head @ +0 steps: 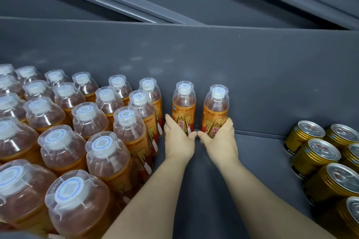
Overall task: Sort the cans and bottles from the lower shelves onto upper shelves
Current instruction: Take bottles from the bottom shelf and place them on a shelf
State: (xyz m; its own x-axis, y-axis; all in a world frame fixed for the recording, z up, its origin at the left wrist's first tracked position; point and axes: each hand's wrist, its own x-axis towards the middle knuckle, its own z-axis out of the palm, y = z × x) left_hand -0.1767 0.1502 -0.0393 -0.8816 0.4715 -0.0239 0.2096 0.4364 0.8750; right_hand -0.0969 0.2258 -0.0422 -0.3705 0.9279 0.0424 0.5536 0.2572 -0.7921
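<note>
Amber drink fills the two bottles the hands are holding: the left hand [177,137] is wrapped round the lower body of the left bottle [183,106] and the right hand [219,139] is curled round the right bottle [215,110], thumbs almost meeting between them. Both bottles stand upright at the rear of the grey shelf [262,161], close against its back wall [194,60], near each other but apart. Each has an orange label with red and white print, a white cap, and a clear plastic cover over the neck and shoulder; the fingers cover the lower labels, and the bases cannot be seen. Just left of the left hand stands a packed block of matching bottles [87,114] in rows, all upright and filled with the same amber liquid, the nearest ones cut off by the lower and left edges of the view. Well apart to the right, a cluster of gold cans [314,153] with silver pull-tab tops stands on the same shelf, partly cut off at the right edge, their printing too small to read.
</note>
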